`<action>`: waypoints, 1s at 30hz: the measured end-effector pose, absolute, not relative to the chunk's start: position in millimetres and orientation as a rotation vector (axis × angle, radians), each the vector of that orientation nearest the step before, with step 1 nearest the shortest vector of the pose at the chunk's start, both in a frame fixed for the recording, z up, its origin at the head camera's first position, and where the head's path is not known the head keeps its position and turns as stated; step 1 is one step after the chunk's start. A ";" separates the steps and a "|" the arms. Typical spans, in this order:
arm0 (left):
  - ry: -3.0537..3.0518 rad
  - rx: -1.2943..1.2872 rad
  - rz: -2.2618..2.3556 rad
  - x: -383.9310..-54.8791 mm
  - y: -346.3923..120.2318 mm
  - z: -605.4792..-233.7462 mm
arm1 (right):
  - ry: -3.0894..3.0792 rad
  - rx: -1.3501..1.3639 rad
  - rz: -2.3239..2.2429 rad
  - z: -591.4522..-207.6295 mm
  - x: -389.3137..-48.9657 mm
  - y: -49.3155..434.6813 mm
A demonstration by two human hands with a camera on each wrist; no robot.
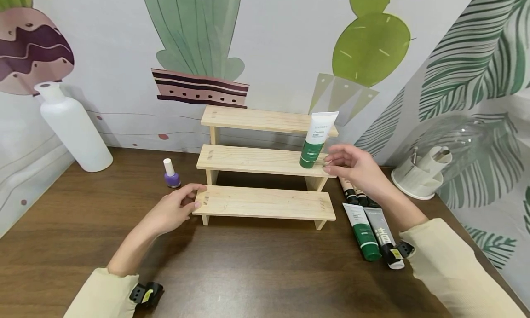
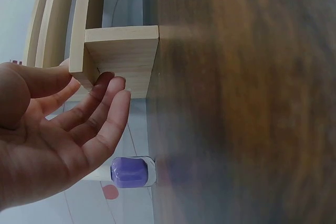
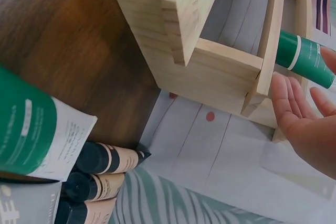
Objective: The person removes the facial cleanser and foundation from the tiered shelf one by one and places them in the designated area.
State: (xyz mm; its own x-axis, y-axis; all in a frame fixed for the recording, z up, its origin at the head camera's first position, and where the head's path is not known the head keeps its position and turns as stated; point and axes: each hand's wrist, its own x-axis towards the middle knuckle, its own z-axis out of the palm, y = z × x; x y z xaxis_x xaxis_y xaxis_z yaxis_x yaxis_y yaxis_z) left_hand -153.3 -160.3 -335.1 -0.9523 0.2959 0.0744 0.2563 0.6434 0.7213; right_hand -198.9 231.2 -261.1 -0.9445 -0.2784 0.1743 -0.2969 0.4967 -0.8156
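A stepped wooden stand (image 1: 265, 203) with three shelves is set against the wall. My left hand (image 1: 175, 205) holds the left end of its lowest shelf, thumb on one face and fingers curled at the other (image 2: 68, 114). A green and white squeeze tube (image 1: 316, 141) stands upright, cap down, near the right end of the middle shelf. Just to its right, my right hand (image 1: 352, 164) is at that shelf's end with fingers loosely bent. In the right wrist view, the fingertips (image 3: 278, 85) lie close to the shelf edge, and part of the hand is cut off.
Right of the stand lie another green and white tube (image 1: 364, 235), a grey tube (image 1: 381, 230) and several beige, black-capped tubes (image 3: 105, 177). A purple nail polish bottle (image 1: 171, 175) and white pump bottle (image 1: 76, 129) stand left. A white organizer (image 1: 418, 177) stands far right.
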 end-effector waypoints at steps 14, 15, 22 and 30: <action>2.802 0.469 1.226 -152.6 -159.8 -334.2 | -2.613 0.530 1.536 -263.2 -209.5 217.2; 2.801 0.472 1.227 -152.5 -159.8 -334.2 | -2.611 0.528 1.527 -263.3 -210.0 216.4; 2.801 0.477 1.223 -152.0 -159.6 -333.4 | -2.562 0.543 1.546 -266.5 -215.4 211.8; 2.802 0.477 1.226 -152.9 -159.7 -333.8 | -2.464 0.571 1.607 -270.8 -219.0 209.2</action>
State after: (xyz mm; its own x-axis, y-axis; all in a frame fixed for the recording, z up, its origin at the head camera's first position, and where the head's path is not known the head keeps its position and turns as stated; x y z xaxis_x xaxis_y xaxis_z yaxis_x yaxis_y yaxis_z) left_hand -152.9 -159.7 -333.8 -0.9515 0.2969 0.0805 0.2606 0.6388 0.7239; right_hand -219.0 209.2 -270.8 -0.9171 -0.2343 0.3225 -0.3896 0.3556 -0.8496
